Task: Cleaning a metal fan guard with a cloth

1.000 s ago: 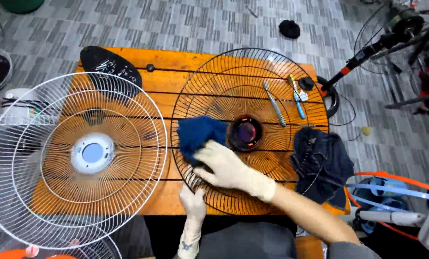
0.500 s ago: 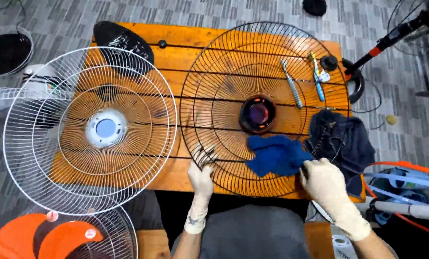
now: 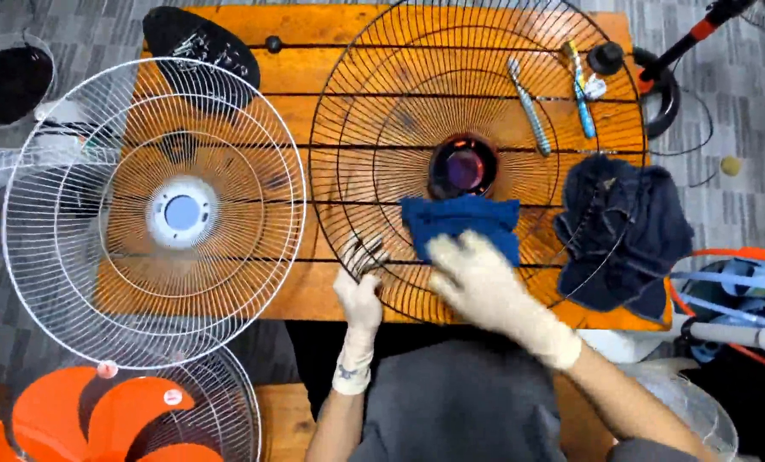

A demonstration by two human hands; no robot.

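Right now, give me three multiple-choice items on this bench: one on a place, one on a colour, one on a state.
1. Where does the blue cloth lie?
A. on the black fan grille, below its hub
B. on the white fan grille
C. on the floor

2. What colour is the table top?
A. green
B. orange
C. white

3. What is the left hand doing?
A. resting flat on the floor
B. lifting the toothbrush
C. gripping the near rim of the black grille

Answers:
1. A, the right hand presses the cloth on the black fan grille just under the hub.
2. B, orange planks show through both grilles.
3. C, its gloved fingers curl around the rim wires.
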